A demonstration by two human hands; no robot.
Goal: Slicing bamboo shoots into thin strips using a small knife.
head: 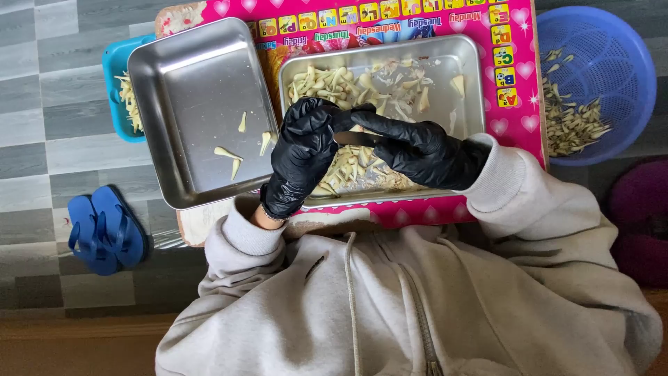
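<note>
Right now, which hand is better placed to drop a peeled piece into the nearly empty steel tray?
Left hand, probably: it sits beside the nearly empty tray, while the right hand holds the knife over the full tray.

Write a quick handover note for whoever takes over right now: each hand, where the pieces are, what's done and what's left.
Left hand, black glove: closed over a pale piece above the right tray; the grip hides the piece.
Right hand, black glove: holds a small knife, blade pointing at the left hand.
Right tray: heaped with pale pieces.
Left tray: only four pieces, so little is moved over.
Blue basket at right holds thin scraps; turquoise tub at left holds more pale strips.
Left: most of the right tray's heap.
</note>
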